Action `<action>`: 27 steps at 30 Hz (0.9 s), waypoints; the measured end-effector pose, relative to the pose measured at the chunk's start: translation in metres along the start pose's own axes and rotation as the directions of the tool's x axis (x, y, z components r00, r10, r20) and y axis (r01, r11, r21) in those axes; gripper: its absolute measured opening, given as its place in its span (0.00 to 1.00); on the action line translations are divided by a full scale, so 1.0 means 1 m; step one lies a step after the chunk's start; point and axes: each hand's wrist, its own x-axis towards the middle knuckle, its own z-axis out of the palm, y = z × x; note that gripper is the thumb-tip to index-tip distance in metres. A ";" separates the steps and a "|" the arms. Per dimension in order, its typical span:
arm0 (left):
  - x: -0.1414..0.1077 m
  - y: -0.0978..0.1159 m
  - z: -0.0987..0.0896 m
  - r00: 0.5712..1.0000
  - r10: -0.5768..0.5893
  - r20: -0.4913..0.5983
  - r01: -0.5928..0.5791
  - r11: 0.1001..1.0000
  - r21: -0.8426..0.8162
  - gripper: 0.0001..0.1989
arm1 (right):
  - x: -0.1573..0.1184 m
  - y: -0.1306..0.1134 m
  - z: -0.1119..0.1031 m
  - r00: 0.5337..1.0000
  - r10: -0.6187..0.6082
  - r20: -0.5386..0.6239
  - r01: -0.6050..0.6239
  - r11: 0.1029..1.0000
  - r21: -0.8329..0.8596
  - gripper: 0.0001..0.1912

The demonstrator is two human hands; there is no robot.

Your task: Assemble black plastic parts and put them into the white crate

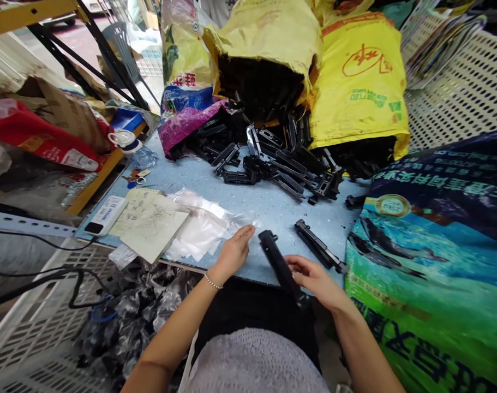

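Observation:
My right hand [313,277] grips a long black plastic part [281,265] near the table's front edge, tilted with its upper end toward the left. My left hand [235,248], a beaded bracelet at its wrist, has its fingers pressed together on the edge of a thin clear plastic bag [243,219]. Beside it lies a loose stack of clear plastic bags [199,226]. Another black part [318,246] rests on the table to the right of my hands. Farther back, a heap of similar black parts [281,172] spills from an open yellow sack [268,33].
A second yellow sack [363,82] stands behind the blue table [170,174]. At right is a blue-green sack [432,262]. Paper notes [154,229], a white device [106,215] and keys [139,179] lie at left. Below, a white crate [39,322] holds bagged parts [137,316].

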 end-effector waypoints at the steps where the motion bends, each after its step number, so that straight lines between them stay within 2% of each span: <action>1: 0.000 0.001 -0.004 0.999 -0.040 -0.001 0.040 0.998 -0.052 0.29 | 0.002 0.000 0.006 0.997 0.039 0.070 -0.047 0.991 0.127 0.20; 3: -0.001 0.003 -0.012 0.994 -0.106 0.005 0.106 0.984 -0.146 0.29 | 0.010 0.002 0.018 0.987 0.092 0.134 -0.128 0.947 0.295 0.17; 5: -0.005 0.007 -0.019 0.995 -0.097 0.026 0.100 0.978 -0.183 0.30 | 0.022 0.006 0.029 0.979 0.125 0.162 -0.181 0.896 0.405 0.16; 8: -0.016 0.020 -0.023 0.995 0.058 0.087 -0.044 0.986 -0.160 0.33 | 0.040 0.010 0.040 0.967 0.160 0.198 -0.243 0.812 0.530 0.17; 10: -0.025 0.031 -0.021 0.973 0.171 0.157 -0.145 0.975 -0.166 0.35 | 0.048 0.009 0.045 0.979 0.160 0.125 -0.203 0.783 0.588 0.17; 11: -0.029 0.037 -0.018 0.956 0.215 0.198 -0.181 0.968 -0.175 0.36 | 0.049 0.008 0.048 0.988 0.145 0.049 -0.146 0.801 0.580 0.16; 12: -0.032 0.042 -0.015 0.939 0.247 0.239 -0.208 0.962 -0.178 0.37 | 0.050 0.006 0.052 0.993 0.110 -0.043 -0.071 0.847 0.527 0.17; 14: -0.035 0.050 -0.012 0.913 0.273 0.302 -0.237 0.960 -0.150 0.38 | 0.045 0.001 0.061 0.973 0.004 -0.229 0.060 0.961 0.271 0.20; 16: -0.035 0.057 -0.015 0.905 0.267 0.331 -0.253 0.964 -0.087 0.35 | 0.035 -0.005 0.071 0.951 -0.112 -0.288 0.112 0.994 -0.019 0.24; 17: -0.036 0.061 -0.021 0.906 0.259 0.333 -0.258 0.965 -0.050 0.33 | 0.030 -0.009 0.075 0.956 -0.153 -0.251 0.129 0.985 -0.111 0.24; 19: -0.040 0.071 -0.043 0.918 0.226 0.327 -0.246 0.969 0.023 0.26 | 0.019 -0.016 0.076 0.974 -0.217 -0.069 0.200 0.959 -0.200 0.24; 21: -0.053 0.079 -0.073 0.930 0.136 0.342 -0.176 0.980 0.090 0.21 | 0.010 -0.022 0.063 0.949 -0.296 0.108 0.315 0.900 -0.301 0.23; 22: -0.063 0.080 -0.088 0.925 0.065 0.375 -0.116 0.986 0.116 0.20 | 0.006 -0.024 0.051 0.934 -0.339 0.115 0.356 0.844 -0.402 0.23; 23: -0.076 0.077 -0.101 0.903 -0.016 0.429 -0.049 0.989 0.140 0.19 | 0.003 -0.025 0.036 0.925 -0.376 0.062 0.348 0.768 -0.537 0.22; 24: -0.091 0.071 -0.110 0.860 -0.105 0.499 0.020 0.985 0.172 0.18 | 0.001 -0.024 0.019 0.911 -0.409 -0.044 0.272 0.679 -0.681 0.22; 26: -0.124 0.047 -0.115 0.736 -0.300 0.607 0.144 0.945 0.293 0.13 | -0.002 -0.019 -0.015 0.866 -0.401 -0.299 -0.071 0.494 -0.867 0.22; 27: -0.142 0.031 -0.112 0.670 -0.403 0.623 0.200 0.907 0.371 0.11 | -0.003 -0.015 -0.031 0.864 -0.337 -0.375 -0.225 0.408 -0.885 0.21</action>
